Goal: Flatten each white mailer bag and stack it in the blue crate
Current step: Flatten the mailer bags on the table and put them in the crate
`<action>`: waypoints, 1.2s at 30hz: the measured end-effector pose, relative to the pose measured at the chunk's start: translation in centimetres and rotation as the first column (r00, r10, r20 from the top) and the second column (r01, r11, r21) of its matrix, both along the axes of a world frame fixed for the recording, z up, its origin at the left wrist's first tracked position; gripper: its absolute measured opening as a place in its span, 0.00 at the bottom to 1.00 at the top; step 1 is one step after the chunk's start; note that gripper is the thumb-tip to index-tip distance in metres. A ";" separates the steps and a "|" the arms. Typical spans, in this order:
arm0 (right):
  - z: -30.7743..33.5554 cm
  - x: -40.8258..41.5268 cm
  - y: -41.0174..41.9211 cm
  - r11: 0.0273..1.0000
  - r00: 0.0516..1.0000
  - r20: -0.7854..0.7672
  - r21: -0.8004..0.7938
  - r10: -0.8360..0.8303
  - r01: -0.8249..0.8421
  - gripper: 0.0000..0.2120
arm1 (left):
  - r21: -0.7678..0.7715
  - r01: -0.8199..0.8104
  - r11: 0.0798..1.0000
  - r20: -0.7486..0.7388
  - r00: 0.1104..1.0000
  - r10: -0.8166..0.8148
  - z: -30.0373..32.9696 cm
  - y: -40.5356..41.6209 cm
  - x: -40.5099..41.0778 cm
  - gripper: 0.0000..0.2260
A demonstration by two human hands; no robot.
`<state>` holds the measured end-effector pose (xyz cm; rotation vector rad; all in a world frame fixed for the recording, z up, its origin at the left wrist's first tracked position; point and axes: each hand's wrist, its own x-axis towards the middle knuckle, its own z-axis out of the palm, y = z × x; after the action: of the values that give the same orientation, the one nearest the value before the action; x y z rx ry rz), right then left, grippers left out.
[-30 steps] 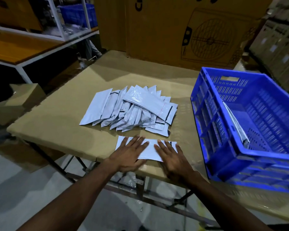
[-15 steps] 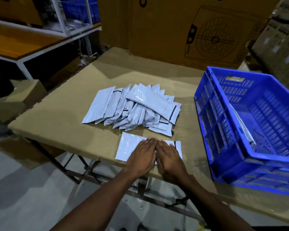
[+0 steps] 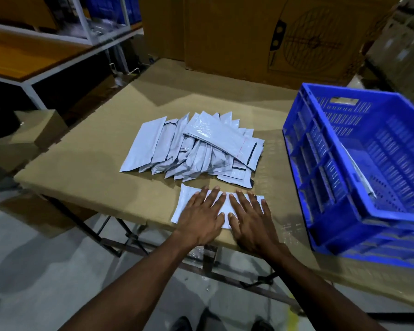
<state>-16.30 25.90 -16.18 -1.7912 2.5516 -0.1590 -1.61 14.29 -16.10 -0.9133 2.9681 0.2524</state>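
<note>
Head view: left hand [image 3: 201,217] and right hand [image 3: 251,219] press flat-fingered, gripping nothing, on limp, slick mailer bag [image 3: 185,199]; pinch an edge.

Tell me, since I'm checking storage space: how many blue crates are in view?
2. One blue crate stands on the table's right side. A second blue crate sits on the far shelf at upper left, partly cut off; others may be hidden.

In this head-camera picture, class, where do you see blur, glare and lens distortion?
Head view: the shelving and cardboard box at the back are smeared; glare shines on the top mailer bag of the pile; the blue crate bows outward near the right edge, a wide-angle effect; lighting is dim overall.
</note>
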 end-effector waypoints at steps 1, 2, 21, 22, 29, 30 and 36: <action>0.0 0.0 0.1 1.000 1.000 -0.001 0.005 -0.001 0.001 0.28 | -0.003 0.000 1.000 0.010 1.000 0.000 -0.1 -0.2 0.2 0.31; 0.0 0.0 0.1 1.000 1.000 -0.001 0.007 -0.003 0.003 0.28 | -0.002 -0.001 1.000 0.017 1.000 0.001 -0.1 -0.3 0.4 0.31; 2.2 3.1 -2.0 0.989 0.993 0.000 0.082 0.122 -0.121 0.32 | -0.051 -0.108 0.993 0.083 0.990 0.112 0.3 -3.8 6.0 0.36; 2.1 4.0 -2.6 0.983 0.987 0.032 0.083 0.160 -0.162 0.33 | -0.053 -0.109 0.993 0.083 0.990 0.113 0.3 -3.8 6.0 0.36; 0.8 -0.3 0.1 0.994 0.995 0.080 0.093 0.053 -0.060 0.34 | -0.013 -0.114 0.993 0.093 0.989 0.114 0.4 -3.9 6.1 0.37; 0.8 -1.1 0.9 0.994 0.996 0.087 0.107 0.020 -0.030 0.35 | -0.013 -0.112 0.994 0.100 0.989 0.112 0.6 -3.9 6.1 0.37; 1.8 -2.6 1.4 0.999 0.989 0.145 0.047 0.018 -0.025 0.34 | 0.016 -0.113 0.993 0.025 0.993 0.113 1.6 -3.9 5.9 0.38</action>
<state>-18.93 27.30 -14.36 -1.7218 2.4154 -0.2151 4.28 10.40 -14.48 -1.0762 2.8918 0.2680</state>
